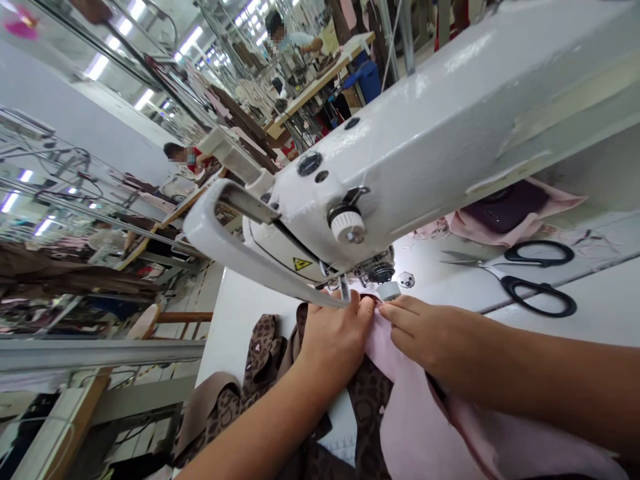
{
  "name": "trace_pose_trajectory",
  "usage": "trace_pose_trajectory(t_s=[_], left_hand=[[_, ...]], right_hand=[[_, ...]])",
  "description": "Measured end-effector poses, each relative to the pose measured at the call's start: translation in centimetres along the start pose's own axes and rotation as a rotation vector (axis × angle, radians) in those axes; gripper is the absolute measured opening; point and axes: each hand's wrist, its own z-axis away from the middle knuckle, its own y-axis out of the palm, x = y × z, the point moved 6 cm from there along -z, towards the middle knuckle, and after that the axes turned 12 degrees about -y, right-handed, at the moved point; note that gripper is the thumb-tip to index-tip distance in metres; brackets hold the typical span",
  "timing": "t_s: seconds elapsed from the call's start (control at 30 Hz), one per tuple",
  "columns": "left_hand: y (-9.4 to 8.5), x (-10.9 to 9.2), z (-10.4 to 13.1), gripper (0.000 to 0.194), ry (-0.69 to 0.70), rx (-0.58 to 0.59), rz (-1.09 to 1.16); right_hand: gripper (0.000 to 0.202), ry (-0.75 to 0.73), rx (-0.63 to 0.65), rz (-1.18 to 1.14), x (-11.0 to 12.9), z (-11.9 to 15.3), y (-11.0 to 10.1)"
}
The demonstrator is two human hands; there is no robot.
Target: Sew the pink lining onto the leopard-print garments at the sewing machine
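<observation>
A white sewing machine (400,167) spans the view, its head low over the work. Beneath the needle area, my left hand (333,330) is closed on the fabric edge, its fingertips partly hidden by the machine's curved lever. Just right of it, my right hand (423,327) pinches pink fabric (415,427) between thumb and fingers. The pink cloth hangs down toward me, with brown leopard-print fabric (371,393) beside and under it. More of the brown cloth lies bunched left of my left forearm. The needle and the exact stitching spot are hidden.
Black-handled scissors (540,277) lie on the white table right of my hands. Behind them, under the machine arm, is a dark purple piece (507,207) on pink cloth. Thread scraps lie nearby. Two people (290,40) work at other tables in the background.
</observation>
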Motion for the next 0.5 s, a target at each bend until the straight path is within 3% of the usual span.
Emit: trace_pose_trajectory(t_s=[0.23,0.5], left_hand=[[-0.2,-0.2,0.1,0.018,0.036,-0.01,0.0],[-0.9,-0.5,-0.3,0.017,0.026,0.043,0.007]], right_hand=[[0.022,-0.029,-0.009,-0.008,-0.3,0.4,-0.9],[0.022,0.055,0.033,-0.132,0.0,1.2,0.0]])
